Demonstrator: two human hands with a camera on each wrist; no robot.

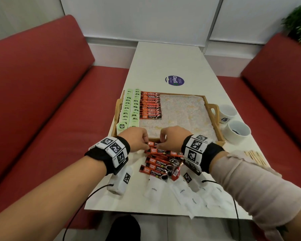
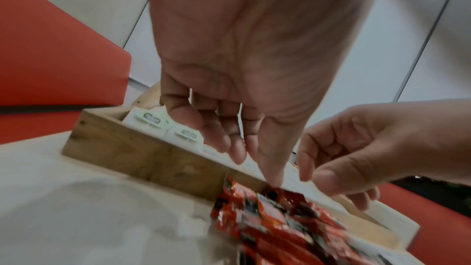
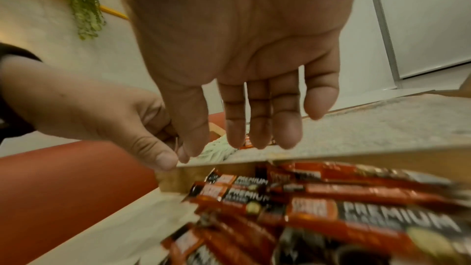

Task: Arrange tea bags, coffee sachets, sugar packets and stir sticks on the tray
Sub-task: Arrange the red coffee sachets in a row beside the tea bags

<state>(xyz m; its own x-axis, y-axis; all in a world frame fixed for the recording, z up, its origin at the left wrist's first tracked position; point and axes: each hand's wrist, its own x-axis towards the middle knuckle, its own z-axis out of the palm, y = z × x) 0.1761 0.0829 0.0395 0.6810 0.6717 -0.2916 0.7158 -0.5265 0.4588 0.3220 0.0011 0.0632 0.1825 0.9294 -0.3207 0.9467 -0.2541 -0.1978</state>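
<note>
Tray (image 1: 214, 117): tea bags (image 1: 129, 106), some coffee sachets (image 1: 150, 105) placed; left hand (image 1: 137, 139) and right hand (image 1: 174, 137) fingers loosely curled over loose sachets (image 1: 157, 164), grip unclear; sugar packets (image 1: 181, 190), stir sticks (image 1: 255, 157) remain on tabletop (image 1: 169, 60).

Head view high, looking down the table (image 1: 172, 63), wrist views low (close), sharing tray (image 1: 214, 108) edge.

I wear black bands (image 1: 109, 153) on both wrists, with white blocks (image 1: 196, 146) (black square patterns on them). A thin black cable (image 1: 87, 197) hangs down. My right forearm has a pale sleeve (image 1: 250, 181).
</note>
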